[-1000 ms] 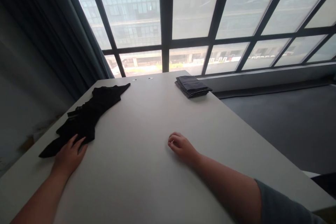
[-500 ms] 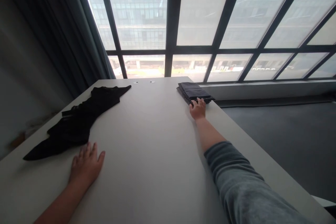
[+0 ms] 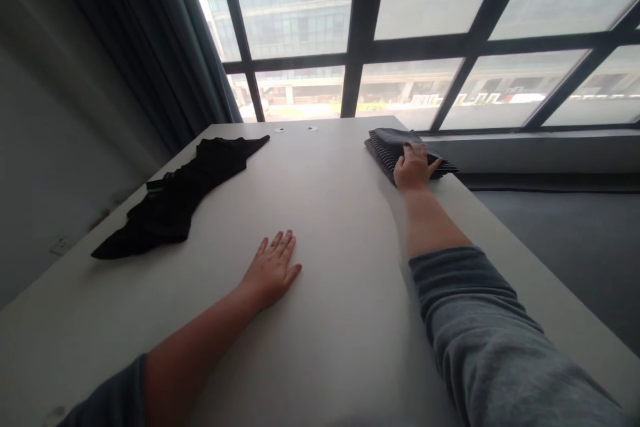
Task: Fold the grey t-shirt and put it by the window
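My left hand rests palm down on the white table, its fingers stretched out and nothing in it. At the far right edge, my right hand lies over a folded dark cloth stack with striped layers. Its fingers are spread across the top, one reaching out to the right. Part of the stack is hidden beneath the hand. To the left of both hands a black garment is spread out along the table's left side, untouched.
Two small white fittings sit near the table's far edge. Beyond stands a large window with dark frames, with a dark curtain at its left. A wall socket is on the left wall.
My left hand has moved right, away from the black garment, toward the middle of the table. My right hand has slid farther onto the folded stack. The view has shifted.
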A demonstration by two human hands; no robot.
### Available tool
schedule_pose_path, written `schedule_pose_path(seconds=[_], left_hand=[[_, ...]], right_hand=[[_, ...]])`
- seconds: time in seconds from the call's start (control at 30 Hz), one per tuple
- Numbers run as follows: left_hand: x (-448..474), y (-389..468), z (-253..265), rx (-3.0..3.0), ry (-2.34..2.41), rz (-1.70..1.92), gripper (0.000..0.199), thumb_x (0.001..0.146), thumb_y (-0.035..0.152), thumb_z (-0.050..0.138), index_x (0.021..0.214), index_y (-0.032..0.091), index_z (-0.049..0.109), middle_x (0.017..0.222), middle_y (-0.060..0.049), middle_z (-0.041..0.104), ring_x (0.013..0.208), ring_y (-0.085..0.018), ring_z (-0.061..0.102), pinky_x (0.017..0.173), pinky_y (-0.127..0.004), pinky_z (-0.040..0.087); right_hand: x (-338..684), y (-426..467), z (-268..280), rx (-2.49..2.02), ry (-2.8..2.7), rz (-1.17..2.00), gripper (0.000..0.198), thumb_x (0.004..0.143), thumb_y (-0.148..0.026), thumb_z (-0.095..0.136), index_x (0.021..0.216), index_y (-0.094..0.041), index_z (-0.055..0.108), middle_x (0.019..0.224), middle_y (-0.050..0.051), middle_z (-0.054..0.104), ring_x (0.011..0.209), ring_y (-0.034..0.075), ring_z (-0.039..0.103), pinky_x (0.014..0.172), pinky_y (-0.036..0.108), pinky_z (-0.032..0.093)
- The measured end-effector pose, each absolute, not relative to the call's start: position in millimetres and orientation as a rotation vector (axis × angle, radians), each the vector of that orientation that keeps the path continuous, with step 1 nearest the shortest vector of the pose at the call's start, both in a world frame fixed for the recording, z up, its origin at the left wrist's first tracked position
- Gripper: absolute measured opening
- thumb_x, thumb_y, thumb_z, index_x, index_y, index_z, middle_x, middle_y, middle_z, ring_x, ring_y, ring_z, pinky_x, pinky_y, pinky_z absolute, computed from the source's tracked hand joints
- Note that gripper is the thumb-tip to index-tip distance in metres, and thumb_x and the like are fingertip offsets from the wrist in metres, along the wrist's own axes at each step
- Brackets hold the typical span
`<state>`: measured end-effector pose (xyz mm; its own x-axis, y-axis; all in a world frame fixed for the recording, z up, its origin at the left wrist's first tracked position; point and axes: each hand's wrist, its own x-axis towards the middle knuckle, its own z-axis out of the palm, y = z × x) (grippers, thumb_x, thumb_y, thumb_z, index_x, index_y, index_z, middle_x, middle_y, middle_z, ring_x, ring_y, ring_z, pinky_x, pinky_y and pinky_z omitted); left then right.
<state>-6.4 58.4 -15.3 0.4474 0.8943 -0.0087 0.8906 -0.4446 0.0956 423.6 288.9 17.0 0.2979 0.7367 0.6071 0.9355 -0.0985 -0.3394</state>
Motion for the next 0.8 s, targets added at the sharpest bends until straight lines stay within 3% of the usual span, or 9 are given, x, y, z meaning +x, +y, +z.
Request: schedule_pose_path(seconds=[0.13, 0.33, 0.47, 0.63, 0.7, 0.8], left_hand=[[6.5, 58.0, -15.7, 2.647, 1.549, 0.071, 0.07, 0.108, 0.047, 0.034, 0.169, 0.014, 0.03, 0.175, -0.013, 0.022, 0.164, -0.029, 0.019, 0.134, -0.054, 0.014], [-1.3, 53.5, -26.7, 2.705, 1.457, 0.161, 0.068, 0.108, 0.046, 0.035, 0.168, 0.014, 0.033, 0.174, -0.015, 0.028, 0.163, -0.027, 0.025, 0.133, -0.048, 0.021], [-16.8, 56.1, -28.2, 2.527, 1.635, 0.447, 0.07, 0.105, 0.049, 0.044, 0.164, 0.012, 0.035, 0.167, -0.021, 0.042, 0.157, -0.033, 0.038, 0.13, -0.052, 0.031], [-34.6, 55.7, -11.5, 2.325, 1.555, 0.995, 0.087, 0.097, 0.05, 0.063, 0.166, 0.016, 0.025, 0.161, -0.02, 0.044, 0.148, -0.032, 0.048, 0.122, -0.048, 0.044], [-34.0, 53.0, -4.9, 2.377, 1.451, 0.924, 0.081, 0.091, 0.04, 0.07, 0.162, 0.02, 0.038, 0.156, -0.016, 0.05, 0.144, -0.032, 0.052, 0.12, -0.048, 0.045], [-28.2, 51.2, 3.1, 2.474, 1.431, 0.755, 0.044, 0.089, 0.027, 0.067, 0.133, 0.024, 0.069, 0.145, -0.011, 0.063, 0.135, -0.033, 0.058, 0.118, -0.051, 0.045]], right_hand=[[409.1, 260.1, 67.4, -1.593, -1.57, -0.534, 0.057, 0.102, -0.02, 0.036, 0.157, -0.015, 0.05, 0.162, 0.018, 0.046, 0.155, 0.034, 0.036, 0.127, 0.072, 0.008], [356.7, 195.8, 134.9, -1.287, -1.696, -0.444, 0.058, 0.099, -0.023, 0.046, 0.157, -0.017, 0.051, 0.163, 0.014, 0.045, 0.152, 0.031, 0.043, 0.127, 0.051, 0.036], [330.2, 168.5, 126.0, -1.256, -1.659, -0.17, 0.055, 0.095, -0.028, 0.057, 0.149, -0.016, 0.06, 0.154, 0.013, 0.055, 0.145, 0.03, 0.05, 0.126, 0.047, 0.041], [310.2, 134.2, 76.1, -1.558, -1.773, 0.46, 0.038, 0.092, -0.031, 0.067, 0.125, -0.016, 0.077, 0.132, 0.015, 0.071, 0.12, 0.029, 0.068, 0.112, 0.043, 0.052], [304.1, 113.8, 56.6, -1.624, -1.903, 0.558, 0.03, 0.093, -0.03, 0.068, 0.117, -0.017, 0.08, 0.128, 0.014, 0.072, 0.113, 0.027, 0.07, 0.11, 0.041, 0.052], [298.2, 81.3, 35.3, -1.531, -2.027, 0.52, 0.029, 0.096, -0.029, 0.066, 0.12, -0.02, 0.079, 0.132, 0.013, 0.07, 0.121, 0.026, 0.067, 0.114, 0.042, 0.049]])
